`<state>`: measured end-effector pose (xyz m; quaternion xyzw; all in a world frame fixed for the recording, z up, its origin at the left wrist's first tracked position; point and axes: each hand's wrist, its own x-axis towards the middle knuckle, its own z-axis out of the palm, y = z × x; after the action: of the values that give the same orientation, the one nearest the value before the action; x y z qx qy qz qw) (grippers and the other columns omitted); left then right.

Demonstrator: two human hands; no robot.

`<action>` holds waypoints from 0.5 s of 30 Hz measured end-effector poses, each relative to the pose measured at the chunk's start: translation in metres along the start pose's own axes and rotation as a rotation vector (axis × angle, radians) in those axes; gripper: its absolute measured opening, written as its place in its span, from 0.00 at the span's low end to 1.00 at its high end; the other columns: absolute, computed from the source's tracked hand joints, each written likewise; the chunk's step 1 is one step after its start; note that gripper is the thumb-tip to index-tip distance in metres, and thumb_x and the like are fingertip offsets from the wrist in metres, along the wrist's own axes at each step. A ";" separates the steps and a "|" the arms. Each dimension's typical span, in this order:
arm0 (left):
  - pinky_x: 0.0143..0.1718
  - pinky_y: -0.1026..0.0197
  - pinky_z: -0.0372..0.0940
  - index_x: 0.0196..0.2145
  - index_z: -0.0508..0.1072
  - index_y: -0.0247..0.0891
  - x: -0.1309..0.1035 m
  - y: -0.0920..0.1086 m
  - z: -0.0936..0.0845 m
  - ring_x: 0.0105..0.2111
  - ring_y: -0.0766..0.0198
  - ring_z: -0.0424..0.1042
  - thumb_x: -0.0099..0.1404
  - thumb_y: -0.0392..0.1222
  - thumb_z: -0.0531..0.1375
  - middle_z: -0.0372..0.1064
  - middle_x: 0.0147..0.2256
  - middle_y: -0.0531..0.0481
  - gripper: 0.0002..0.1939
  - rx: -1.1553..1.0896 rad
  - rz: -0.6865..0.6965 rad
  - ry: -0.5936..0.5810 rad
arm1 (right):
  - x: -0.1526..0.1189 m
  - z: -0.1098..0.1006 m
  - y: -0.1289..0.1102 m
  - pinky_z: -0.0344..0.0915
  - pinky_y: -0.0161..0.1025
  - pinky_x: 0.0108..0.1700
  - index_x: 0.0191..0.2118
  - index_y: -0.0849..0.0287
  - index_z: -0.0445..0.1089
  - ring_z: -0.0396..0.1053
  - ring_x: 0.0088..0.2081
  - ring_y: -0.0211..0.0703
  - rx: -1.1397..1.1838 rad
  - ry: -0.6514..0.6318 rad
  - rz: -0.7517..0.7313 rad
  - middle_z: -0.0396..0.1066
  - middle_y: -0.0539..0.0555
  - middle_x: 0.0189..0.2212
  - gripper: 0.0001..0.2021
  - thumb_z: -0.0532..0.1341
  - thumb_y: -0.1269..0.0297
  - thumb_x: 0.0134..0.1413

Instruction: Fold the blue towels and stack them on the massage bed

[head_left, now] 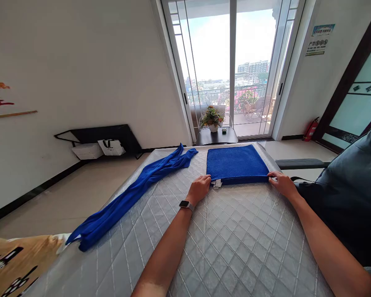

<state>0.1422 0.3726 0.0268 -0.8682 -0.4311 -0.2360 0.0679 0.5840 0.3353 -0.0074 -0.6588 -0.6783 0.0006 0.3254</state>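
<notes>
While the left grip point(199, 188) and right grip point(283, 184) pinch its near corners, the blue cloth point(237, 162) lies folded, rectangular

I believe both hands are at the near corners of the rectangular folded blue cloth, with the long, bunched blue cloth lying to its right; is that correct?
Not quite: the head view shows the long, bunched blue cloth lying to the left of the rectangular folded blue cloth.
</notes>
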 end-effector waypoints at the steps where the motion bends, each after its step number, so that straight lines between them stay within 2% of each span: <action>1: 0.53 0.53 0.70 0.44 0.76 0.42 0.000 0.001 0.000 0.51 0.56 0.75 0.71 0.32 0.57 0.74 0.56 0.45 0.10 -0.002 -0.006 -0.001 | 0.000 0.000 -0.001 0.72 0.46 0.47 0.44 0.52 0.77 0.78 0.42 0.50 -0.003 0.003 -0.003 0.78 0.53 0.50 0.14 0.56 0.57 0.60; 6: 0.52 0.54 0.69 0.44 0.75 0.41 -0.001 0.005 0.004 0.51 0.55 0.75 0.74 0.37 0.55 0.76 0.53 0.46 0.09 -0.083 -0.127 0.069 | -0.001 0.004 -0.007 0.70 0.51 0.54 0.42 0.52 0.77 0.75 0.49 0.54 -0.117 0.069 -0.059 0.78 0.56 0.48 0.14 0.55 0.56 0.63; 9: 0.49 0.57 0.70 0.47 0.74 0.41 0.000 0.005 0.006 0.47 0.57 0.77 0.76 0.39 0.53 0.77 0.48 0.45 0.10 -0.172 -0.236 0.108 | -0.003 0.007 -0.014 0.66 0.56 0.59 0.50 0.55 0.74 0.71 0.55 0.58 -0.195 0.125 -0.121 0.75 0.60 0.53 0.17 0.53 0.55 0.64; 12: 0.46 0.59 0.70 0.49 0.74 0.39 0.001 0.006 0.004 0.41 0.60 0.78 0.75 0.38 0.52 0.77 0.45 0.45 0.12 -0.191 -0.340 0.126 | -0.007 0.010 -0.020 0.64 0.56 0.61 0.58 0.56 0.69 0.67 0.60 0.58 -0.203 0.117 -0.179 0.70 0.60 0.60 0.21 0.52 0.54 0.66; 15: 0.48 0.59 0.69 0.49 0.75 0.39 -0.007 -0.003 -0.007 0.44 0.60 0.77 0.74 0.37 0.52 0.77 0.47 0.45 0.13 -0.135 -0.364 0.113 | -0.011 0.012 -0.021 0.63 0.55 0.62 0.60 0.57 0.67 0.67 0.60 0.57 -0.201 0.126 -0.215 0.70 0.61 0.59 0.23 0.51 0.53 0.67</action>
<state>0.1340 0.3673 0.0301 -0.7641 -0.5595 -0.3211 -0.0103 0.5593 0.3274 -0.0124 -0.6102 -0.7199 -0.1435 0.2979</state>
